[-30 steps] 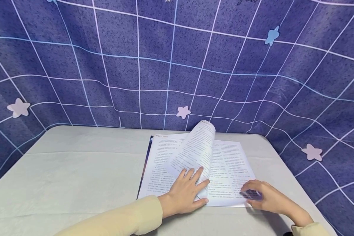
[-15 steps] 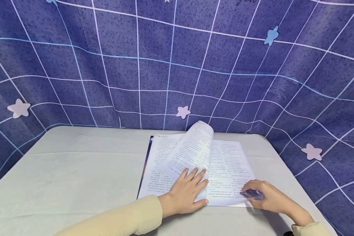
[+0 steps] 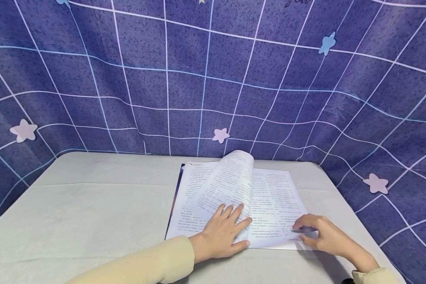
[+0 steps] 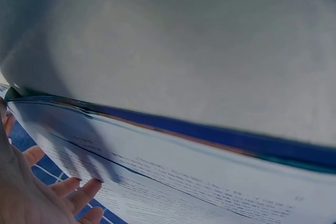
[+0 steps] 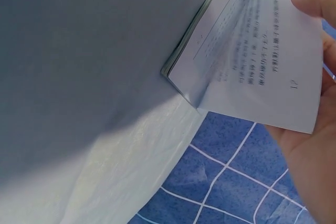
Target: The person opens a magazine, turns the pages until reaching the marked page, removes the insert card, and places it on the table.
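Observation:
An open book (image 3: pixel 189 197) with printed pages lies on the table in the head view. Across its middle, one loose leaf (image 3: pixel 230 177) stands curled up at the far end and leans left. My left hand (image 3: pixel 223 232) rests spread over the lower part of that leaf, near the spine. At the lower right corner, my right hand (image 3: pixel 326 236) pinches a right-side page. The right wrist view shows this page (image 5: pixel 289 72) lifted off those beneath, with the thumb (image 5: pixel 310 2) on its face and the other fingers behind. The left fingers (image 4: pixel 81 195) lie relaxed by the pages.
A pale cloth covers the table (image 3: pixel 92 209), which stretches left of the book. Behind and to the right hangs a dark blue curtain (image 3: pixel 184 90) with a grid pattern and stars. The book's dark blue cover edge (image 3: pixel 175 201) shows at left.
The curled leaf has sunk lower and further left. The right hand has risen slightly, lifting the page corner from the pages below. My left hand stays nearly in place.

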Demonstrator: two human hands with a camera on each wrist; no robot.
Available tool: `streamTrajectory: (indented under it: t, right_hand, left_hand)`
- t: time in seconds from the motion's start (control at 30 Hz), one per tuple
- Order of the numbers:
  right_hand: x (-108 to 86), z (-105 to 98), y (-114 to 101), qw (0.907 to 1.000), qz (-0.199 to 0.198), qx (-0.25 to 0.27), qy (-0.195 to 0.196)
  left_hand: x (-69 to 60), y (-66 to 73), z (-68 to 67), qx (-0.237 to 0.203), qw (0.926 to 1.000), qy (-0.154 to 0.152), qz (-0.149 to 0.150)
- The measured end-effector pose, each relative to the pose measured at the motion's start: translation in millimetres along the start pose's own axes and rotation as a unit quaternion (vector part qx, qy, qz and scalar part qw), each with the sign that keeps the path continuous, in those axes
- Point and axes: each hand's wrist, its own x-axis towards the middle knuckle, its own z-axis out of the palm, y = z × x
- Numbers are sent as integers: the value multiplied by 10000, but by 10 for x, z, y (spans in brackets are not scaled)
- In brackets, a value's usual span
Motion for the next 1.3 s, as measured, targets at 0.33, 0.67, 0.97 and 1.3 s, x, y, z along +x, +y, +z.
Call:
streamTrajectory:
  t: [0.33,0.67,0.97,1.3]
  right_hand:
    - [25,11,10,9993,-121,157,312]
    - [28,27,47,9984,-325,209,409]
    - [40,18,64,9976,-445,152,503]
    - [38,27,98,9957,-444,51,816]
  left_hand:
    - [-2,0,8,108,9999,-65,-73]
    - [-2,-2,15,63,10000,60,-33]
    - [-8,-6,22,4,10000,-11,8]
    - [9,-11,11,132,9999,16,78]
